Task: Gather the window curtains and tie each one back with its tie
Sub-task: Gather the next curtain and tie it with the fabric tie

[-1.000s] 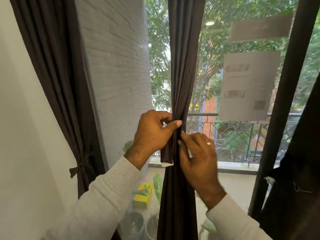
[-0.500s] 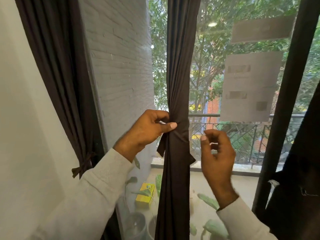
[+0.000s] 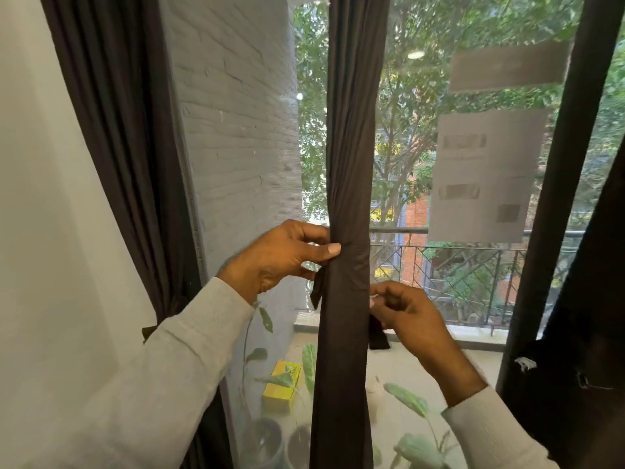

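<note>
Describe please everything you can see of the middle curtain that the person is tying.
The middle curtain is dark brown, smooth soft fabric, gathered into a narrow vertical bundle before the window glass. A tie of the same cloth wraps it at hand height; one end hangs on the left side, the other on the right. The left hand grips the bundle at the wrap, thumb pressed on its front. The right hand pinches the right end of the tie.

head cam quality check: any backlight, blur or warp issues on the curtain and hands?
Head view: strong backlight from the window leaves the middle curtain nearly detail-free dark; right hand is motion-blurred, its fingers smeared; left hand is sharp; wide-angle warp bends the left curtain and the wall edge.
</note>
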Motion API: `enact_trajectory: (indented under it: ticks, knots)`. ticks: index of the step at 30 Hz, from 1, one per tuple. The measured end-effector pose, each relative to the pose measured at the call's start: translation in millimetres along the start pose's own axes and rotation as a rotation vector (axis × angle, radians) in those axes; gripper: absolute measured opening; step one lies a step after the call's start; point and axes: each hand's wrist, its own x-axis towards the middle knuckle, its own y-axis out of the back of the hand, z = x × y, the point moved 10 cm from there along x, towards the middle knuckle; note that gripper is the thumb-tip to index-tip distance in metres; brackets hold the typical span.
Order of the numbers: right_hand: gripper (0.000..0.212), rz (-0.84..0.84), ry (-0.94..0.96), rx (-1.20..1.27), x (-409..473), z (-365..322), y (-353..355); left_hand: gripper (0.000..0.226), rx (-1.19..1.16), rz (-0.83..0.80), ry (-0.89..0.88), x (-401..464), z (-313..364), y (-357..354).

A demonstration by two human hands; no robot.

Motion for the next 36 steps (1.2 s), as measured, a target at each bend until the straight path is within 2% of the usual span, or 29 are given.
enact_trajectory:
  ticks: [3,6,8,12,16,19,22,26,28,32,36]
  knots:
    - [0.02,0.025,0.057,0.075,-7.5,-11.7,6.4,0.018,0.142,0.145,-0.075,-5.3,9.2,6.9]
    - [0.022,0.135,0.195,0.072,-16.2,-34.3,16.4,0.008,0.186,0.287,-0.168,-9.9,14.6,11.2]
    - [0.018,0.142,0.277,0.063,-23.0,-50.4,16.1,0.011,0.195,0.37,-0.22,-13.6,15.8,13.8]
    - [0.031,0.064,0.482,-0.084,-33.1,-70.6,5.1,0.016,0.163,0.388,-0.271,-19.1,15.7,9.6]
    - [0.035,0.13,0.581,-0.139,-41.2,-78.0,2.1,0.021,0.147,0.466,-0.327,-26.0,16.7,9.2]
    - [0.033,0.198,0.595,-0.145,-44.7,-79.4,2.4,0.024,0.177,0.416,-0.434,-31.4,20.2,-2.9]
    - [0.029,0.245,0.557,-0.091,-40.9,-72.6,11.5,0.012,0.193,0.21,-0.526,-35.9,19.6,-20.7]
    - [0.027,0.264,0.502,-0.055,-38.2,-63.7,22.5,0.031,0.425,0.089,-0.68,-51.5,20.7,-38.9]
    - [0.027,0.272,0.484,-0.033,-39.1,-62.6,24.4,0.037,0.485,0.112,-0.769,-58.9,23.7,-46.6]
    - [0.021,0.249,0.48,0.03,-41.8,-65.8,20.1,0.02,0.664,0.323,-0.952,-72.7,36.7,-52.1]
    - [0.021,0.26,0.453,0.106,-45.0,-58.1,20.1,0.009,0.653,0.306,-1.022,-82.6,49.4,-63.0]
